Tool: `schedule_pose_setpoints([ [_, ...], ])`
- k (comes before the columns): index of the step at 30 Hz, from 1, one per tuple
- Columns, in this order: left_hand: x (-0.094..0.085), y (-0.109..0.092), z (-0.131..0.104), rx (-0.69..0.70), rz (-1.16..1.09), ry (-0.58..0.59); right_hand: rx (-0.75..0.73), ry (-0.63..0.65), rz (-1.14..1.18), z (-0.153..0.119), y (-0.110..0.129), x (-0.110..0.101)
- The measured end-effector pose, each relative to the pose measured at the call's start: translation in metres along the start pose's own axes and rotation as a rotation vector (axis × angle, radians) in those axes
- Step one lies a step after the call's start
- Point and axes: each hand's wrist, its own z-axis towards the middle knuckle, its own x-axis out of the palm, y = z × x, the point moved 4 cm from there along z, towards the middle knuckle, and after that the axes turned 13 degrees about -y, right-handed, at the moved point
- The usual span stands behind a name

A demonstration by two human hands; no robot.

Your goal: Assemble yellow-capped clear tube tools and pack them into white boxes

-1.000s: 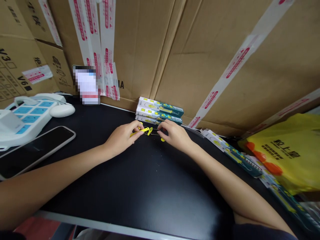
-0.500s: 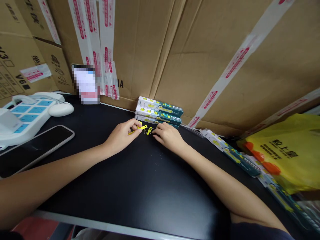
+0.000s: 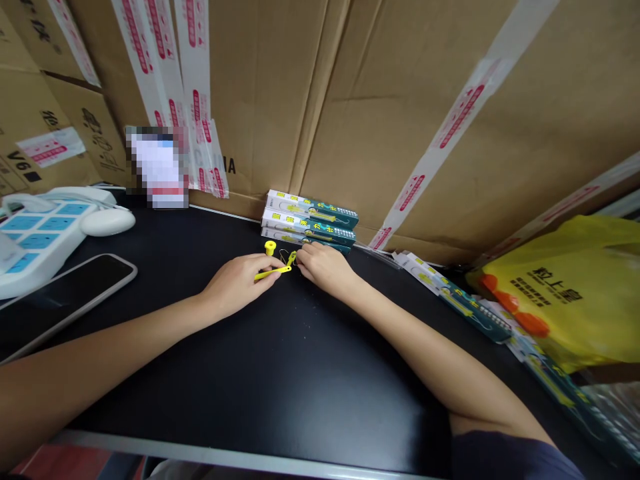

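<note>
My left hand (image 3: 243,285) is closed on a thin yellow plastic strip (image 3: 280,272) with a hole in its tip, which points right. Just beyond those fingers a yellow spool-shaped cap (image 3: 270,248) stands on the black table (image 3: 280,387). To the right of the strip, my right hand (image 3: 323,261) is closed, its fingertips pinched at a small yellow part (image 3: 293,257) with thin wire hooks. The fingers partly cover that part.
Behind the hands, printed spring scale boxes (image 3: 310,223) are stacked against a cardboard wall (image 3: 410,87). More such boxes (image 3: 453,297) line the right edge, beside a yellow bag (image 3: 575,293). At left are a phone (image 3: 67,300), a power strip (image 3: 45,233) and a blurred-out screen (image 3: 159,167).
My left hand has drawn slightly nearer to me with the strip, uncovering the spool-shaped cap. My right fingertips have closed in on the small hooked part. The whole view has shifted a little.
</note>
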Motion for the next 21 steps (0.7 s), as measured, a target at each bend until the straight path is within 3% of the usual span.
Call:
schedule_pose_setpoints([
  [8,0.0,0.001,0.0,0.011,0.028,-0.018,0.015,0.014,0.0,0.001,-0.002,0.001],
  [14,-0.006,0.005,0.005,-0.026,0.064,-0.108,0.067,-0.006,-0.003,-0.001,-0.013,-0.003],
  [18,-0.008,0.009,0.007,-0.032,0.083,-0.13,0.055,-0.029,0.059,0.008,-0.004,-0.006],
  [21,-0.009,0.009,0.007,-0.024,0.068,-0.157,0.102,0.056,0.104,0.025,0.006,-0.004],
])
